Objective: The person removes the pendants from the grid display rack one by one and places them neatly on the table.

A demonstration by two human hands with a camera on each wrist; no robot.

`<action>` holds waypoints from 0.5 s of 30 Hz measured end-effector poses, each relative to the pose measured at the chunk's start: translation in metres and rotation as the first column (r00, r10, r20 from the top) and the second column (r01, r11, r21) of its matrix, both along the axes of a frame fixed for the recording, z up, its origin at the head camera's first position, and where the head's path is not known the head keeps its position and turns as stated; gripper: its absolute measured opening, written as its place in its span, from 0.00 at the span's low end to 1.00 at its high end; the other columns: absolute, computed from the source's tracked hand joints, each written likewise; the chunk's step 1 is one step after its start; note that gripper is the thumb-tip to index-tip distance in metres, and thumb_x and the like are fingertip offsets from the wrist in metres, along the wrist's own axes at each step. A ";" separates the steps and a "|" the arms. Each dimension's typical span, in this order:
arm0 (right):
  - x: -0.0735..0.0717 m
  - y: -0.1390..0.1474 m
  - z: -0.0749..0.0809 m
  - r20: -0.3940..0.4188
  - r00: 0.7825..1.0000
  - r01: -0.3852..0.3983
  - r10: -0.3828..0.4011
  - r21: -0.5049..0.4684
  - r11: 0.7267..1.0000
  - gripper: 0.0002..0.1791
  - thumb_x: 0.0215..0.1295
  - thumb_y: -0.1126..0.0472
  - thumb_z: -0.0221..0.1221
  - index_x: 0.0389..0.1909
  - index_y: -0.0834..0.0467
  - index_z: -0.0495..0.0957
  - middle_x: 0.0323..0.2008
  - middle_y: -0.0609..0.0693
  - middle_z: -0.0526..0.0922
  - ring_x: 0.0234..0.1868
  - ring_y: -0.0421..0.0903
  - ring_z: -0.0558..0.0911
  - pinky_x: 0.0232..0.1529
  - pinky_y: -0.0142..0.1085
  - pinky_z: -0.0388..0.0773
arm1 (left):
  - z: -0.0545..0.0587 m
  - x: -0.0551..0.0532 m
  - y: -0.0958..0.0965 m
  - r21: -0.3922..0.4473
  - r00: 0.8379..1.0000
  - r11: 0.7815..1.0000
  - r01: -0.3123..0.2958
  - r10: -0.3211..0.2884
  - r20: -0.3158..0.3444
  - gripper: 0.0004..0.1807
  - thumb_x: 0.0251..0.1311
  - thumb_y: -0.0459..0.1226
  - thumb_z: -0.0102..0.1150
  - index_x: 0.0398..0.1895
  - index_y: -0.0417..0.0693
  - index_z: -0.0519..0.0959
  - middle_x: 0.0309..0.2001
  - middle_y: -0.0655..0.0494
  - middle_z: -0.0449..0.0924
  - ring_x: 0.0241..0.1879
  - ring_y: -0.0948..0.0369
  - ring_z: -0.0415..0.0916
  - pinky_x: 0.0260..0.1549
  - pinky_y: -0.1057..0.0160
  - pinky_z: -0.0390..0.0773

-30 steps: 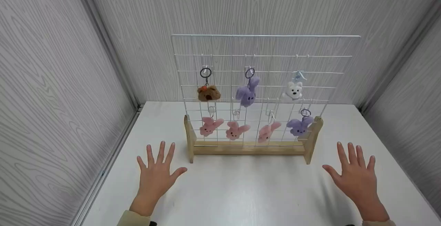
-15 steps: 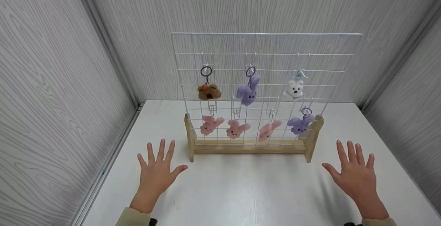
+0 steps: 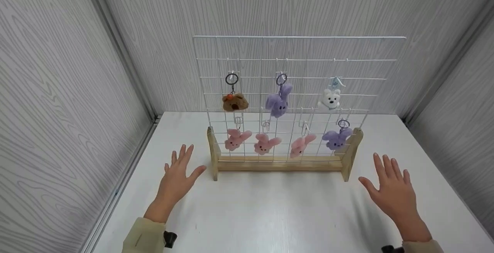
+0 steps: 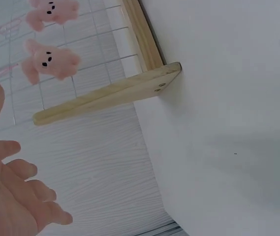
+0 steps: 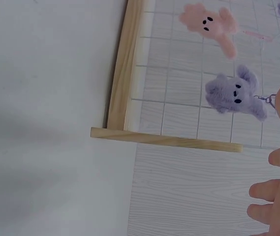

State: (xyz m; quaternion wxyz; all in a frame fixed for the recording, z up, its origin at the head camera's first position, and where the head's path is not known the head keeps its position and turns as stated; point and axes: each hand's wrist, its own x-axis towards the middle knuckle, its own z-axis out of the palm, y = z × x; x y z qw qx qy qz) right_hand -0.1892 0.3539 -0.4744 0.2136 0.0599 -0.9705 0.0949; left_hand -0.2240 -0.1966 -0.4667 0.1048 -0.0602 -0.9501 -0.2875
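Note:
A white wire grid rack [image 3: 299,37] on a wooden stand [image 3: 278,166] carries plush keychains in two rows. Along the top hang a brown bear [image 3: 235,102], a purple bunny [image 3: 278,105] and a white dog-like plush [image 3: 330,99]. Below are three pink bunnies, the leftmost pink bunny [image 3: 235,140] among them, and a second purple bunny [image 3: 336,140] at the right. My left hand [image 3: 175,179], fingers spread, hovers left of the stand and holds nothing. To the right of the stand, my right hand [image 3: 393,191] is likewise spread, touching no keychain.
The rack stands on a white table [image 3: 270,214] near a grey wood-grain back wall [image 3: 301,6]. Side walls rise at left [image 3: 58,91] and right. In front of the stand lies bare tabletop.
My left hand has lifted slightly and turned, its thumb toward the rack. The right hand has shifted a little forward and left. All keychains hang where they were.

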 end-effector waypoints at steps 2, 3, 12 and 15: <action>-0.001 -0.004 0.002 0.004 1.000 -0.012 0.012 -0.037 0.999 0.44 0.64 0.39 0.52 0.72 0.55 0.47 0.66 0.68 0.57 0.68 0.63 0.53 0.62 0.63 0.46 | 0.001 -0.004 -0.002 0.114 1.000 0.994 -0.001 0.000 0.012 0.43 0.59 0.61 0.50 0.72 0.52 0.52 0.72 0.46 0.44 0.70 0.44 0.37 0.61 0.33 0.41; -0.001 -0.006 0.004 -0.004 1.000 -0.017 0.017 -0.050 0.999 0.43 0.64 0.40 0.52 0.72 0.56 0.48 0.65 0.68 0.58 0.67 0.63 0.54 0.62 0.63 0.48 | 0.001 -0.006 -0.002 0.157 1.000 0.988 -0.001 0.000 0.012 0.43 0.59 0.61 0.49 0.72 0.52 0.52 0.72 0.47 0.45 0.70 0.45 0.38 0.62 0.35 0.42; -0.007 -0.022 0.008 -0.147 0.988 -0.078 0.053 -0.167 0.983 0.37 0.62 0.49 0.59 0.68 0.60 0.58 0.57 0.68 0.70 0.55 0.65 0.69 0.50 0.61 0.67 | 0.005 -0.020 -0.002 0.412 1.000 0.911 -0.010 0.018 -0.013 0.42 0.58 0.59 0.53 0.70 0.48 0.56 0.68 0.47 0.57 0.67 0.50 0.54 0.62 0.51 0.59; -0.007 -0.031 0.009 -0.126 0.991 -0.080 0.050 -0.245 0.966 0.34 0.65 0.50 0.57 0.68 0.59 0.59 0.56 0.66 0.72 0.54 0.64 0.71 0.44 0.61 0.69 | 0.008 -0.024 -0.002 0.513 1.000 0.858 -0.022 0.020 0.011 0.41 0.58 0.58 0.54 0.68 0.46 0.59 0.67 0.46 0.60 0.66 0.52 0.58 0.61 0.53 0.62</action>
